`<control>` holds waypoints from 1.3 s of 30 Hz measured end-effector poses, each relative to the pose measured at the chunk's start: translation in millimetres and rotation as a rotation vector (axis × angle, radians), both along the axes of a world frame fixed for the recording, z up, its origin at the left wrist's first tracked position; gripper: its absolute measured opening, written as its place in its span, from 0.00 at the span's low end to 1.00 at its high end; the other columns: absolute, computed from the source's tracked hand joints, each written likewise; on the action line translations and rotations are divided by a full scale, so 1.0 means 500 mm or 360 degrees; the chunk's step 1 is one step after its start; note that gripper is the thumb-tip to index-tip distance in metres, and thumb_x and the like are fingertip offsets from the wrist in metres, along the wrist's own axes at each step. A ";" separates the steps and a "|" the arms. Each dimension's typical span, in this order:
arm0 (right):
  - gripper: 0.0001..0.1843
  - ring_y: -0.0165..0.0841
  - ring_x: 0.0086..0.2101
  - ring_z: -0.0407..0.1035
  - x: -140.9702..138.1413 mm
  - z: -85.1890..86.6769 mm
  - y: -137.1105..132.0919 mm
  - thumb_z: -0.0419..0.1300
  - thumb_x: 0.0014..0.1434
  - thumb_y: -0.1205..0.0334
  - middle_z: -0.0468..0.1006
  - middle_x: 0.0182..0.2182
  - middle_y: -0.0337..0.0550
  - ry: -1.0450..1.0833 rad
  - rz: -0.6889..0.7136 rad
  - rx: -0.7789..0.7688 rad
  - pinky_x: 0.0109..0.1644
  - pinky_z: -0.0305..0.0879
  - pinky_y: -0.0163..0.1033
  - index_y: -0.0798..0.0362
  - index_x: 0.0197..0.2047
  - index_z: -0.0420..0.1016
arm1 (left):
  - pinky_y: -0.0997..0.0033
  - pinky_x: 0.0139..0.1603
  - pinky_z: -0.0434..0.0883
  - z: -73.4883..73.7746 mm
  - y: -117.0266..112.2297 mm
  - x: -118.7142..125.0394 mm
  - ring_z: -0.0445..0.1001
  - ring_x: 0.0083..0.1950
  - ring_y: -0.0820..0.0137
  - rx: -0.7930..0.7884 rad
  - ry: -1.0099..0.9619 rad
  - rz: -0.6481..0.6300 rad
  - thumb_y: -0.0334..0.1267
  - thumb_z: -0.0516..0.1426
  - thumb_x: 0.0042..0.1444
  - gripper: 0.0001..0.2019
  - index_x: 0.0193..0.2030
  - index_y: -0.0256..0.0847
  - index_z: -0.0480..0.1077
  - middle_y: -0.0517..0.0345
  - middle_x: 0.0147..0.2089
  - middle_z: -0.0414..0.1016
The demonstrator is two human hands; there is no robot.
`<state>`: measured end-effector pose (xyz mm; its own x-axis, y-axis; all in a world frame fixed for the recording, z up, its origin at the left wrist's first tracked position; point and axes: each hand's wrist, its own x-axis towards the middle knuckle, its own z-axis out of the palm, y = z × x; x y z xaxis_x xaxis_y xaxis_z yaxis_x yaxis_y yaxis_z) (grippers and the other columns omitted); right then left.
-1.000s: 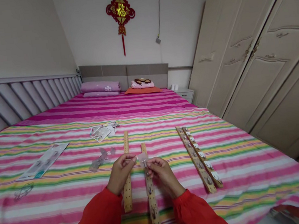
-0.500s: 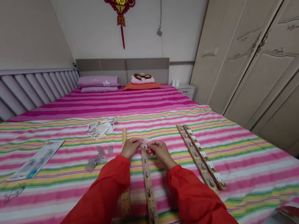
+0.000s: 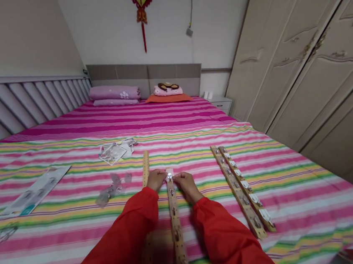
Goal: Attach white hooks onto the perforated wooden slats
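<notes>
Both hands, left hand point(image 3: 155, 179) and right hand point(image 3: 185, 182), pinch a small shiny hook point(image 3: 169, 175) onto the far end of the wooden strip point(image 3: 174, 216).

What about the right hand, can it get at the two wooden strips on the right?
Probably yes: only bare striped bedspread lies between the right hand and the two wooden strips, though it is occupied at the middle strip.

Bottom edge cuts off the wooden strip point(image 3: 174, 218).

Wooden strips point(image 3: 174, 216): four. Hands point(image 3: 156, 179): two. Card pack point(image 3: 33, 192): one.
</notes>
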<state>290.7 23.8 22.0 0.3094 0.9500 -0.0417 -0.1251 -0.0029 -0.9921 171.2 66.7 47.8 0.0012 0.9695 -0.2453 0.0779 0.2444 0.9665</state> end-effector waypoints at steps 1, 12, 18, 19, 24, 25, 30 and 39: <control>0.09 0.25 0.17 0.54 0.000 -0.002 0.001 0.62 0.36 0.58 0.65 0.12 0.33 0.0021 -0.0002 -0.0012 0.21 0.49 0.33 0.54 0.17 0.68 | 0.80 0.21 0.62 -0.002 -0.001 0.000 0.64 0.17 0.79 -0.0007 0.0008 0.0001 0.27 0.61 0.37 0.06 0.18 0.36 0.66 0.67 0.13 0.65; 0.09 0.26 0.18 0.54 -0.001 -0.016 0.012 0.63 0.34 0.60 0.63 0.12 0.31 0.0077 -0.0037 -0.0086 0.23 0.50 0.33 0.53 0.16 0.66 | 0.79 0.23 0.64 -0.020 -0.002 0.006 0.64 0.18 0.79 -0.0058 0.0073 0.0026 0.29 0.60 0.39 0.10 0.16 0.38 0.60 0.68 0.13 0.62; 0.11 0.26 0.18 0.55 -0.001 -0.027 0.016 0.64 0.34 0.58 0.64 0.12 0.31 0.0041 -0.0049 -0.0114 0.23 0.50 0.33 0.53 0.15 0.66 | 0.78 0.24 0.65 -0.021 -0.003 0.006 0.64 0.19 0.77 -0.0088 0.0119 0.0028 0.28 0.59 0.40 0.09 0.18 0.38 0.61 0.68 0.14 0.62; 0.12 0.26 0.18 0.55 -0.001 -0.028 0.017 0.64 0.34 0.58 0.64 0.12 0.31 0.0038 -0.0051 -0.0117 0.23 0.50 0.33 0.53 0.16 0.66 | 0.78 0.24 0.64 -0.021 -0.004 0.006 0.64 0.19 0.78 -0.0093 0.0128 0.0025 0.28 0.59 0.40 0.09 0.18 0.38 0.61 0.68 0.14 0.62; 0.12 0.26 0.18 0.56 -0.002 -0.031 0.019 0.65 0.34 0.57 0.65 0.13 0.32 0.0021 -0.0054 -0.0133 0.23 0.51 0.33 0.53 0.16 0.66 | 0.79 0.23 0.63 -0.021 -0.002 0.008 0.62 0.18 0.79 -0.0124 0.0179 0.0008 0.29 0.58 0.42 0.09 0.18 0.39 0.60 0.68 0.14 0.62; 0.12 0.26 0.18 0.56 -0.002 -0.032 0.020 0.65 0.34 0.57 0.64 0.13 0.32 0.0016 -0.0057 -0.0136 0.22 0.51 0.33 0.53 0.16 0.66 | 0.79 0.23 0.62 -0.022 -0.001 0.008 0.62 0.18 0.78 -0.0129 0.0190 0.0004 0.29 0.58 0.42 0.09 0.19 0.39 0.60 0.68 0.14 0.62; 0.12 0.26 0.18 0.55 -0.001 -0.036 0.026 0.64 0.34 0.57 0.64 0.12 0.32 -0.0004 -0.0068 -0.0151 0.22 0.50 0.33 0.53 0.15 0.66 | 0.77 0.24 0.63 -0.032 0.007 0.007 0.64 0.19 0.76 -0.0120 0.0255 -0.0001 0.31 0.57 0.42 0.08 0.19 0.40 0.60 0.66 0.15 0.62; 0.13 0.27 0.17 0.57 -0.001 -0.055 0.038 0.64 0.37 0.54 0.64 0.11 0.32 -0.0111 -0.0081 -0.0148 0.21 0.51 0.33 0.52 0.16 0.65 | 0.76 0.21 0.59 -0.065 0.031 0.005 0.60 0.17 0.76 -0.0011 0.0433 -0.0069 0.35 0.56 0.42 0.10 0.16 0.41 0.58 0.66 0.14 0.58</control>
